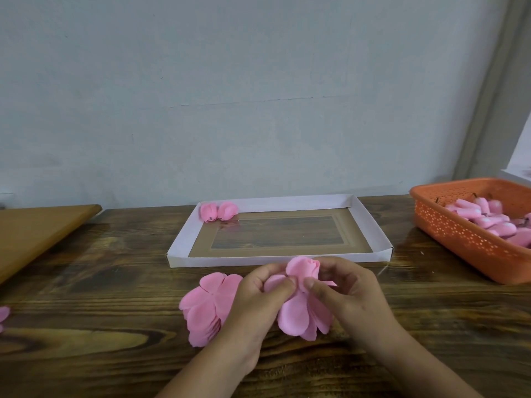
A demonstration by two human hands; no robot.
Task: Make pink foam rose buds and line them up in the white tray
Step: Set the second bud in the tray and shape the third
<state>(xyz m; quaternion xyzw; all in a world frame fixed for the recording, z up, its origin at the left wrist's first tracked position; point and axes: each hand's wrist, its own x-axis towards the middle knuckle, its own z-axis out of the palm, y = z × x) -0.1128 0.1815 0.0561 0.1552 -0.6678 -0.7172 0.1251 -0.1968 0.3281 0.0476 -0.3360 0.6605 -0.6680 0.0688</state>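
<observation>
Both hands work a pink foam rose bud [303, 267] just in front of the white tray [179, 248]. My left hand [258, 294] pinches a petal at the bud's left side. My right hand [344, 291] pinches the bud from the right, thumb on its base. Loose petals [298, 317] of the same piece hang below the hands. A stack of flat pink petal sheets [205, 305] lies on the table, left of my left hand. Two finished pink buds [218, 211] sit side by side in the tray's far left corner.
An orange perforated basket [459, 237] at the right holds several pink foam cores. A brown wooden board [34, 234] lies at the left. A pink scrap [3, 314] shows at the left edge. The grey wall stands right behind the tray.
</observation>
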